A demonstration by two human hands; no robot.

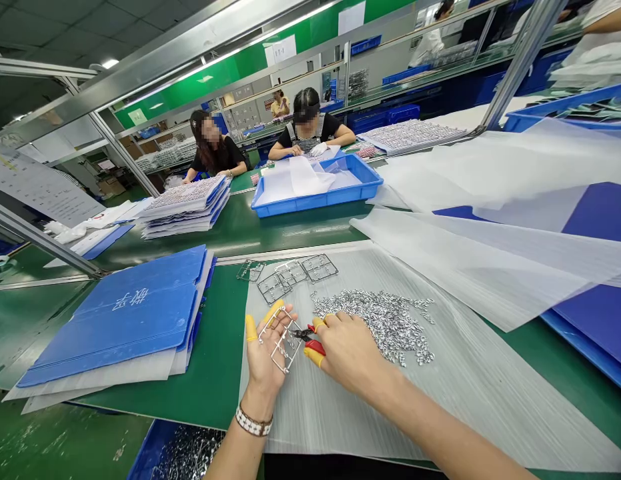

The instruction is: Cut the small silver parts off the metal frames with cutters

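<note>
The left hand (264, 365) lies palm up, thumb (251, 329) pointing far, fingers (274, 311) loosely bent, its left forearm (237, 447) reaching from the near side. The right hand (346, 343), back uppermost, curls inward; its right forearm (440, 419) slants from near right.

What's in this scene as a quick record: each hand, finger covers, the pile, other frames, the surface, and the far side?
Left hand: holds a frame
Right hand: holds red-handled cutters, tips at the frame
Finger covers: yellow, both hands
Pile: small shiny parts, beside right hand
Other frames: beyond left hand
Surface: pale sheet on green table
Far side: blue tray, two seated people
</note>
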